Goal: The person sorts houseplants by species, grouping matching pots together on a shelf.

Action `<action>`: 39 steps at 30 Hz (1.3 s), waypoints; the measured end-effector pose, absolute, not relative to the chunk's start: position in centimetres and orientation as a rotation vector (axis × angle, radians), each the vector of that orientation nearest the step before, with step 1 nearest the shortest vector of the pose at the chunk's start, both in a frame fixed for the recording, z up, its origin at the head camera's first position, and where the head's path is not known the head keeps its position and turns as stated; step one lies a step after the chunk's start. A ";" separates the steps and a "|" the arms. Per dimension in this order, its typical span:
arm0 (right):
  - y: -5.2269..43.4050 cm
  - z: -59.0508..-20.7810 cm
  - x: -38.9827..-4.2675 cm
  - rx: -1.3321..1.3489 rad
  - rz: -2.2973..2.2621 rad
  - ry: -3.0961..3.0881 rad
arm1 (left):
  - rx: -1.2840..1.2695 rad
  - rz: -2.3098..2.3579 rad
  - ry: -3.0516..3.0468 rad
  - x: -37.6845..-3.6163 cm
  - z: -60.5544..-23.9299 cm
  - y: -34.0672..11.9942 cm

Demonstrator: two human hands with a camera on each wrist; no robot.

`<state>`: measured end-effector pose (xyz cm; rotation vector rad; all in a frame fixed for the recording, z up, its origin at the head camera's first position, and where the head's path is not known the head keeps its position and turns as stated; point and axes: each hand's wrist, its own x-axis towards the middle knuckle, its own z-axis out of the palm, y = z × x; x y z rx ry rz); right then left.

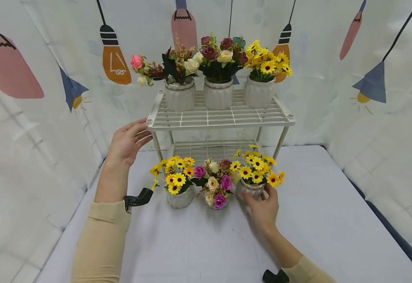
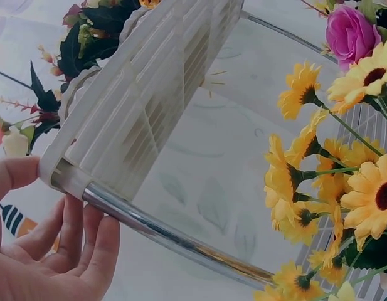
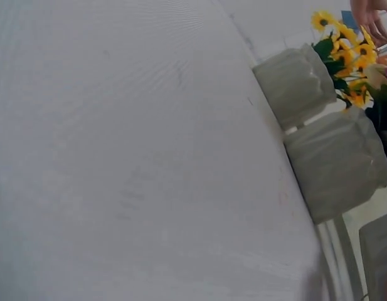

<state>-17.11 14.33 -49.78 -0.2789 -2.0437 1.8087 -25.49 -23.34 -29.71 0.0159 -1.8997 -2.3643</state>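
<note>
My left hand [image 1: 129, 141] holds the upper left front corner of a white wire shelf rack [image 1: 220, 122]. In the left wrist view, its thumb touches the corner and the other fingertips lie below, by the metal post [image 2: 174, 241]. My right hand [image 1: 265, 208] grips a pale, ribbed flower pot [image 1: 248, 191] with yellow daisy-like flowers [image 1: 257, 169], thumb on the near side. Left of it stand a pot of purple and cream roses [image 1: 216, 184] and another pot [image 1: 181, 197] of yellow flowers. The right wrist view shows mostly tablecloth, with pots at its right edge.
Along the top shelf stand three similar pots: one of mixed flowers [image 1: 180, 96], one of dark roses [image 1: 218, 94] and one of yellow flowers [image 1: 259, 92]. A lower wire shelf [image 1: 213, 149] lies behind the front row. White cloth [image 1: 199, 243] covers the table; printed curtains surround it.
</note>
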 end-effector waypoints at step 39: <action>13.1 -49.3 -28.0 -0.396 1.650 -1.884 | 0.029 -2.376 -1.870 -25.6 -29.6 -23.2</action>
